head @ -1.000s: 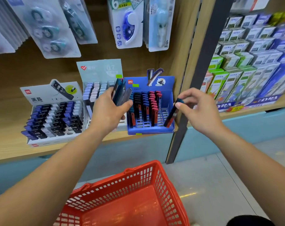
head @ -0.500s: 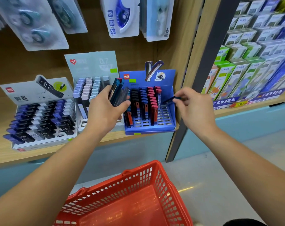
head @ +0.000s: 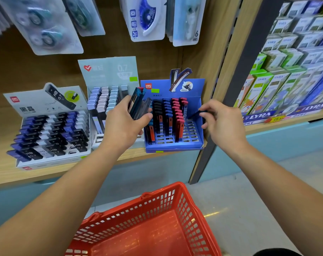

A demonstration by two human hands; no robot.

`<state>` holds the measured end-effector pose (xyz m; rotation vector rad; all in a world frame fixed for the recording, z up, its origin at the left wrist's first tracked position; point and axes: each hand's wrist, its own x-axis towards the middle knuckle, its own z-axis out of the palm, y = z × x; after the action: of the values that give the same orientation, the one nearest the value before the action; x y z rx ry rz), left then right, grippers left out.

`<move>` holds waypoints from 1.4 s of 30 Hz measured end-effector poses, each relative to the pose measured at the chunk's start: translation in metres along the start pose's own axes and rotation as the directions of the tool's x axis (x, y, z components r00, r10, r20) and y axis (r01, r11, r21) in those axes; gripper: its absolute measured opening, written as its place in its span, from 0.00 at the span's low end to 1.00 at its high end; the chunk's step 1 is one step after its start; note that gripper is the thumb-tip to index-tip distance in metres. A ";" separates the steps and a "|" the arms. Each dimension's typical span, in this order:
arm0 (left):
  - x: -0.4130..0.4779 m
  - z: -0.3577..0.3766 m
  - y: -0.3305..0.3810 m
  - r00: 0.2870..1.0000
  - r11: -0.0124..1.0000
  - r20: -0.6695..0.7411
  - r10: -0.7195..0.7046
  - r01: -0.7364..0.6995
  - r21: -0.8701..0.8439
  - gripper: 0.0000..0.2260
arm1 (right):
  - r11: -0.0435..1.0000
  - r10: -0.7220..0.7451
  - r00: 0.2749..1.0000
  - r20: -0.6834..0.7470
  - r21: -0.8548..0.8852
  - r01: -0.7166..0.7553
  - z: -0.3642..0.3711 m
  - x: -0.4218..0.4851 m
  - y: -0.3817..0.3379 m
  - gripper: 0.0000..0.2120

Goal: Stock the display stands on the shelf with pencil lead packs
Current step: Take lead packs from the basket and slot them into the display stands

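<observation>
Progress, judged: the blue display stand [head: 173, 147] was about two-thirds stocked. Its left and middle columns stood full of upright packs with black, blue and red caps. The rightmost columns showed bare slots, front rows included.

The right hand [head: 222, 124] pinched a single lead pack [head: 194, 114] between thumb and fingertips, tilted, its lower end over the empty right-hand slots and not yet seated. The left hand [head: 122, 126] gripped a bundle of lead packs [head: 137, 104], fingers curled round it, held just in front of the stand's left edge. We counted these as stock yet to place.

The white stand [head: 51, 164] on the left looked full. The grey stand [head: 109, 71] between them had gaps in its front rows, though the left hand hid part of it. The red basket [head: 194, 217] below showed no packs in its visible part.

Materials: packs were slim, flat, rigid cases, seemingly plastic, some translucent, with coloured caps. The stands read as printed card, the blue one die-cut with a grid of small rectangular slots on a sloped deck. The basket was perforated moulded plastic. The wooden shelf [head: 5, 174] had a pale wood-grain face
</observation>
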<state>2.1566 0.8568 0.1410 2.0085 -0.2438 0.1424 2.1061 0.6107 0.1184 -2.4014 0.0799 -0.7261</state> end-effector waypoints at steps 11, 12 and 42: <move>0.000 0.000 0.000 1.000 1.000 -0.005 -0.003 0.003 0.004 0.13 | 0.999 0.014 0.998 0.058 -0.034 -0.012 0.000 -0.001 -0.008 0.06; 0.000 0.000 0.000 1.000 1.000 -0.005 -0.006 0.006 -0.001 0.13 | 0.999 0.014 0.998 0.057 -0.041 -0.012 0.000 -0.001 -0.009 0.06; 0.001 0.001 -0.004 1.000 0.998 0.005 0.005 -0.005 -0.067 0.12 | 0.978 -0.020 0.987 0.158 -0.200 0.052 0.027 0.011 -0.031 0.35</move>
<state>2.1582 0.8579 0.1375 1.9423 -0.2538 0.1310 2.1256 0.6484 0.1236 -2.6536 0.0487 -0.5678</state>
